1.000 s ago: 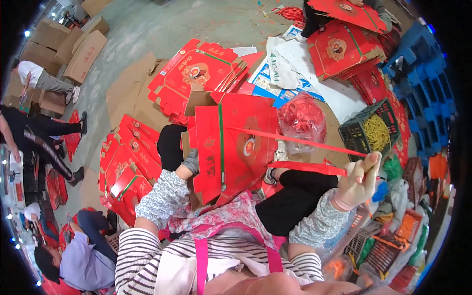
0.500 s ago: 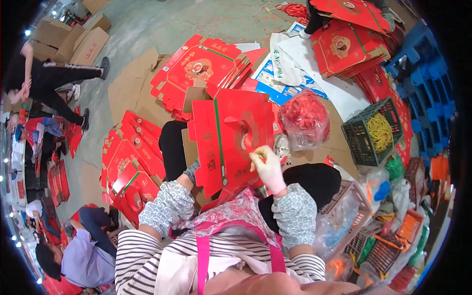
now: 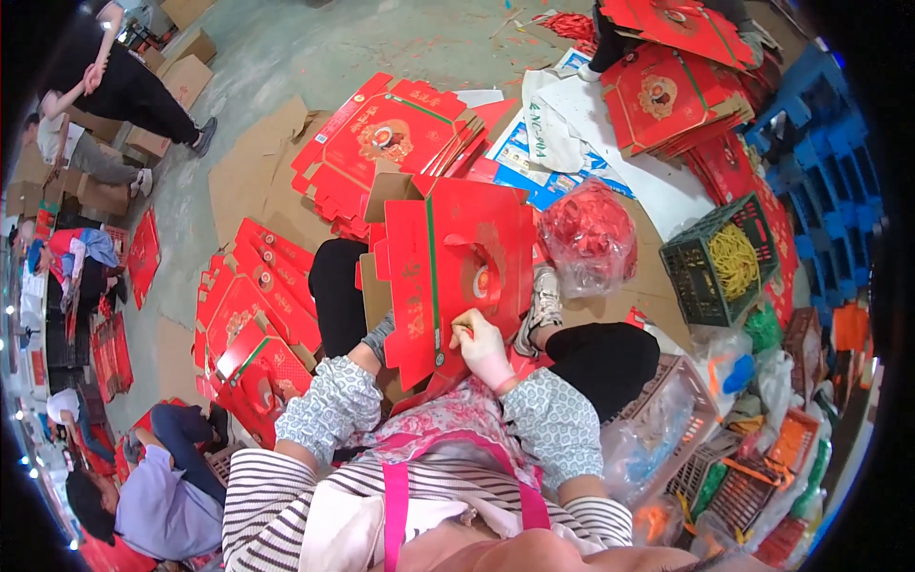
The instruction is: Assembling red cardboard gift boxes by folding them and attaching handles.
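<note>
While the person sits on the floor (image 3: 286, 57), a red box (image 3: 457, 276) stands up on their lap, right in the middle of the view. The right hand (image 3: 484, 348), in a pale pink glove, sits at the 6 o'clock edge of the box and touches its front. Its fingers (image 3: 464, 330) are pressed together, pinching something small and yellowish against the red card. The left hand is tucked behind the box at its 8 o'clock side, so I cannot tell if it is spread or closed. At 11 o'clock from the box lies a pile of flat red boxes (image 3: 391, 133). At 3 o'clock sits a clear bag of red bits (image 3: 589, 234). Farther out at 3 o'clock is a green crate (image 3: 710, 262) with yellow strips inside.
</note>
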{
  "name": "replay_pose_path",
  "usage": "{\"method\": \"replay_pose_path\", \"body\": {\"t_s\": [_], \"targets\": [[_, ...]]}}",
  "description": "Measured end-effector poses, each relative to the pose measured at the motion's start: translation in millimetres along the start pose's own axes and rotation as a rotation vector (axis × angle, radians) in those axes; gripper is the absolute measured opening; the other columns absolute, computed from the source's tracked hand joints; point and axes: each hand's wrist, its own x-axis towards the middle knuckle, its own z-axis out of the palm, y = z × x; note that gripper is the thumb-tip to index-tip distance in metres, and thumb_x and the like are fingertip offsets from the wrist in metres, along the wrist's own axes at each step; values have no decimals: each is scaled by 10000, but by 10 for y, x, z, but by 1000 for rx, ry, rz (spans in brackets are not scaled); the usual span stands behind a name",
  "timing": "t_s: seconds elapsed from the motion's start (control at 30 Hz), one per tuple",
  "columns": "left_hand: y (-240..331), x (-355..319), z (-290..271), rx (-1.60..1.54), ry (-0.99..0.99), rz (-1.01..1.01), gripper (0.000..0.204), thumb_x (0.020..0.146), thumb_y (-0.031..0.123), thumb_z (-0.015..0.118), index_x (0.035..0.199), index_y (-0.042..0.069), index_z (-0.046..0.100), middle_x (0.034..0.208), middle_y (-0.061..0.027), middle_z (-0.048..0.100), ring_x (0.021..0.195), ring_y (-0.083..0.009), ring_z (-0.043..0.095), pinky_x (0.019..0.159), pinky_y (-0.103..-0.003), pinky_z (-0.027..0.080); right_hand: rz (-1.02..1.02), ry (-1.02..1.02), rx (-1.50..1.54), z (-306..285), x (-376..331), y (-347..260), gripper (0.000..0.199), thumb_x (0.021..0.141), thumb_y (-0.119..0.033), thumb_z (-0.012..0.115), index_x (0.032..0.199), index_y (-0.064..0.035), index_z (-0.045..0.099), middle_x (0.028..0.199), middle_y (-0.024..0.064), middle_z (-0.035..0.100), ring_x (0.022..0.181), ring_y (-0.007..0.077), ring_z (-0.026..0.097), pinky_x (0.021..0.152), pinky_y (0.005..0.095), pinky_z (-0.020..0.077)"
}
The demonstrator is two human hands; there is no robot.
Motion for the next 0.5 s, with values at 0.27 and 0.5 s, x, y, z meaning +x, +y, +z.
{"method": "replay_pose_path", "body": {"t_s": [0.27,0.5], "targets": [[-23,1,-61,491,-147,175,208,923,245,459,996,79,561,860,-88,622,758,-226,607,667,-411,527,47,13,-58,12,-16,51,125,869,-81,487,901,30,536,656,127,633,638,209,646,612,319,491],[-37,-32,107,23,101,-106,344,933,382,424,975,73,568,833,-99,624,715,-249,612,652,-461,513,25,-6,-137,-8,-74,137,129,830,-40,475,932,0,542,681,126,646,685,245,660,634,345,500]]}}
